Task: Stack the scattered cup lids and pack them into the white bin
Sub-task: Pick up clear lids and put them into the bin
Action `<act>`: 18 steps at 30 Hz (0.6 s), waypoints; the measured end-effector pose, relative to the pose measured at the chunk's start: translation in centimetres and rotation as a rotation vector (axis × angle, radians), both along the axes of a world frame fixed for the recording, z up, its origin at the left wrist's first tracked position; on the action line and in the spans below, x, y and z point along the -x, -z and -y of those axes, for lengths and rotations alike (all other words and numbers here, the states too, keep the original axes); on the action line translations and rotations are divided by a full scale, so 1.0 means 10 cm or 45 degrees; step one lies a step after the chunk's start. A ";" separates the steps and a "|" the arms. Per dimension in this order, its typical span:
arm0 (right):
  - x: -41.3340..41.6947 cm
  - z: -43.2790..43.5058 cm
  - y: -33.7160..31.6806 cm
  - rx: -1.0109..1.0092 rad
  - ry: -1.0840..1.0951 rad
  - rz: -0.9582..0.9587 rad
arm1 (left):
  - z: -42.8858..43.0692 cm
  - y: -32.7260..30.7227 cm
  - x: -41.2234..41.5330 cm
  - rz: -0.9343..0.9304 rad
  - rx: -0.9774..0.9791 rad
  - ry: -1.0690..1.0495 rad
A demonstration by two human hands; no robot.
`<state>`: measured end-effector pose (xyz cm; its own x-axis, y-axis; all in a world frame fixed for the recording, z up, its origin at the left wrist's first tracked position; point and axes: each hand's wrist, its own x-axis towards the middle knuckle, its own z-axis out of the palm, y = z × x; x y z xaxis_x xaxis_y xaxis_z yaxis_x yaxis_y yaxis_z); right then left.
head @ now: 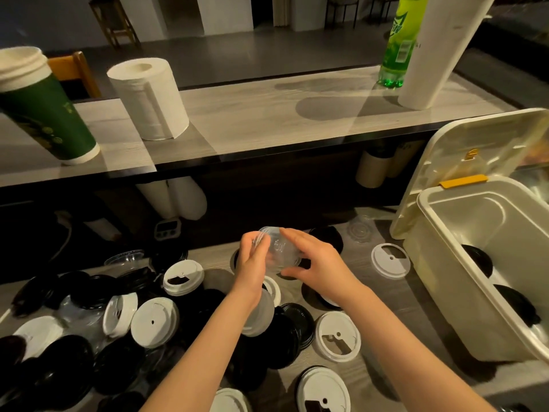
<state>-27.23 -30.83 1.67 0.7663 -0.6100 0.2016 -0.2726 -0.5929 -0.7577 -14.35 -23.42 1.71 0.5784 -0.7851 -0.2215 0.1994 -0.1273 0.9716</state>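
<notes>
Your bare forearms are stretching forward from 6 o'clock over a grey worktop (pixel 398 295) littered with cup lids. Just past the middle of the view, your left hand (pixel 252 263) and right hand (pixel 318 263) are meeting around a small stack of clear lids (pixel 279 248), holding it up off the worktop. Your left hand's fingers are curling round the stack's left edge. Your right hand is pinching the right side, fingers over the top and thumb underneath.

At 3 o'clock from your hands, the white bin (pixel 445 292) is standing on the worktop with its hinged cover (pixel 475 144) tipped up behind it. Two dark lids (pixel 478 260) are lying on the bin's floor.

From 7 to 9 o'clock, black lids (pixel 68 358) are lying in an overlapping heap, with white lids (pixel 154 322) mixed among them. More white lids are lying singly at 5 o'clock, and one is sitting near the bin at 3 o'clock. One loose clear lid (pixel 361 230) is lying at 2 o'clock.

On the raised shelf (pixel 252 114) across 12 o'clock, a paper roll (pixel 148 99) and a green cup stack (pixel 44 114) are standing at 10 o'clock, and a green bottle (pixel 398 46) at 1 o'clock.
</notes>
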 end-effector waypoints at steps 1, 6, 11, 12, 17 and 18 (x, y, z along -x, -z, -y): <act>0.00 0.01 0.00 -0.008 -0.005 0.015 | 0.00 -0.01 0.00 0.012 -0.001 0.024; 0.08 0.20 0.04 -0.184 -0.011 -0.083 | 0.04 0.06 -0.06 0.047 -0.045 -0.001; 0.29 0.72 0.31 0.024 0.428 -0.214 | 0.08 0.07 -0.22 0.034 -0.089 -0.121; 0.32 0.83 0.36 0.064 0.494 -0.301 | 0.08 0.05 -0.24 0.034 -0.084 -0.132; 0.39 1.23 0.59 0.099 0.499 -1.026 | 0.12 0.05 -0.29 0.037 -0.090 -0.179; 0.40 1.26 0.64 0.112 0.460 -1.157 | 0.13 0.06 -0.28 0.039 -0.097 -0.179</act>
<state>-31.21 -43.41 -4.73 0.4221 -0.8494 -0.3169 -0.9063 -0.4031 -0.1269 -11.51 -24.75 1.12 0.6885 -0.6778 -0.2580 0.1912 -0.1736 0.9661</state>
